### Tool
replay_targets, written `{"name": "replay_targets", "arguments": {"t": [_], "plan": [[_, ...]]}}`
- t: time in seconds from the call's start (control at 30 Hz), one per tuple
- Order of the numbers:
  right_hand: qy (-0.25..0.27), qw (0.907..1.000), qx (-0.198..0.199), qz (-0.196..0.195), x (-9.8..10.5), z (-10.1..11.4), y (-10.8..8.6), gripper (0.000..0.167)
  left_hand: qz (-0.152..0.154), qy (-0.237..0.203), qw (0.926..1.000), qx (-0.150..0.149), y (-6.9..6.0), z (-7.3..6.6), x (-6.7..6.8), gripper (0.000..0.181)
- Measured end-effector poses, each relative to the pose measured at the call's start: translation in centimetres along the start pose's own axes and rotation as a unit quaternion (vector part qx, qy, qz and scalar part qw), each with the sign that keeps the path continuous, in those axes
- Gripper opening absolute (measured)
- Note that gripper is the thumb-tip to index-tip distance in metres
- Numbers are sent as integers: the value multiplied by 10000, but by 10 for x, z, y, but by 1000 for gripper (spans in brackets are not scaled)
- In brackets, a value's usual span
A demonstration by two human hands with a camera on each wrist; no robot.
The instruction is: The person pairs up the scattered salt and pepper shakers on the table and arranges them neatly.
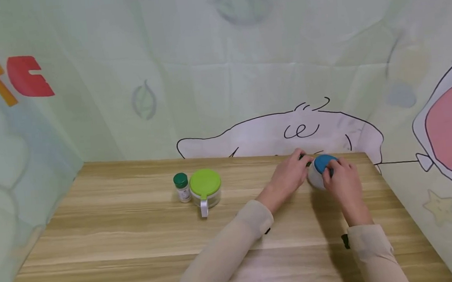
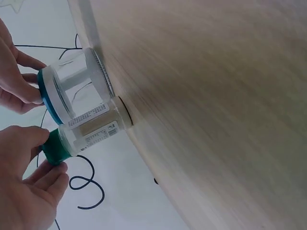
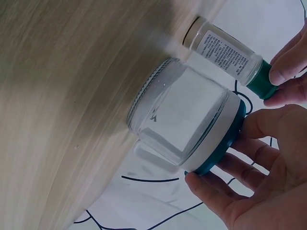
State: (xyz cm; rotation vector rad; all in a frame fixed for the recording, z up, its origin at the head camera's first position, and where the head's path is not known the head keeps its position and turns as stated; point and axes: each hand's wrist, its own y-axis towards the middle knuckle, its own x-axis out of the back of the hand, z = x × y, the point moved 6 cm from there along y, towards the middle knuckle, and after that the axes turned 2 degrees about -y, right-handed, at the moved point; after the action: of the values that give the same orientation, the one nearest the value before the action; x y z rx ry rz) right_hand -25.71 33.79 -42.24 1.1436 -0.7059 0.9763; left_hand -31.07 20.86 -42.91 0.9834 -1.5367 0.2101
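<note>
At the right back of the table, my left hand [image 1: 288, 174] pinches the green cap [image 2: 56, 146] of a small clear spice bottle [image 2: 98, 128] with printed labels and pale brown contents. Beside it my right hand [image 1: 344, 185] grips the blue lid [image 1: 324, 162] of a clear glass jar [image 3: 184, 115], fingers spread round the lid's edge. Both containers stand upright with their bases at the tabletop. In the left wrist view they are side by side, very close or touching. From the head view the spice bottle is mostly hidden behind my left fingers.
Left of my hands stand a glass jar with a lime-green lid [image 1: 205, 182] and metallic spout-like handle, and another green-capped spice bottle [image 1: 182, 188] next to it. The wooden table [image 1: 138, 242] ends at a printed cloth backdrop [image 1: 205, 93] behind and on both sides.
</note>
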Motion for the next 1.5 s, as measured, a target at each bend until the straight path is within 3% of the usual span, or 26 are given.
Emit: {"name": "replay_targets", "arguments": {"t": [0.3,0.5,0.87,1.23,1.5], "plan": [[92,9998,38,157,0,-2,0,24,-390,-26,9991,-154,2,6,0,28],[49,9987,-140,491,-2,-4,0,38,-263,-182,9995,-80,6,10,0,28],[100,9973,-298,662,-1,-2,1,40,137,-337,9988,340,6,16,3,28],[19,9968,-299,735,-1,-7,0,41,-59,-676,9971,339,-6,20,12,27],[-64,9958,-180,900,-1,-2,1,37,-215,-879,9946,500,-16,31,22,26]]}}
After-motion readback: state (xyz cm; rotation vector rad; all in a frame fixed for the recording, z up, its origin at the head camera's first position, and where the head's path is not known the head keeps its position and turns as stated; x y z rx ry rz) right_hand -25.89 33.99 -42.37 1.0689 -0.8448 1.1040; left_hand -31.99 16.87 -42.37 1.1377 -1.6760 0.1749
